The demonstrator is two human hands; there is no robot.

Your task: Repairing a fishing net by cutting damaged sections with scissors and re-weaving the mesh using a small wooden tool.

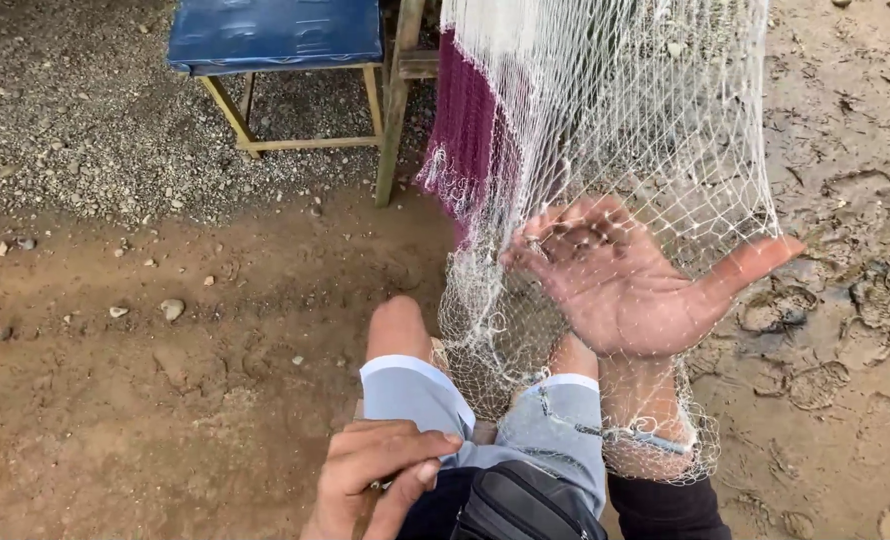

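A white fishing net (625, 120) hangs in front of me, with a maroon band (470, 140) along its left side. My right hand (635, 280) is raised palm-up inside the mesh, its fingers curled around net strands and the thumb stretched to the right. The net drapes over my right wrist and knee. My left hand (375, 475) rests low by my left thigh, fingers closed, pinching something small that I cannot make out. I am seated, in light denim shorts (435, 400), and a black pouch (525, 505) lies on my lap.
A wooden stool with a blue padded seat (275, 35) stands at the upper left on gravel. A wooden post (397, 110) rises beside it. Brown mud with small stones lies to the left, and wet mud with footprints (825, 320) to the right.
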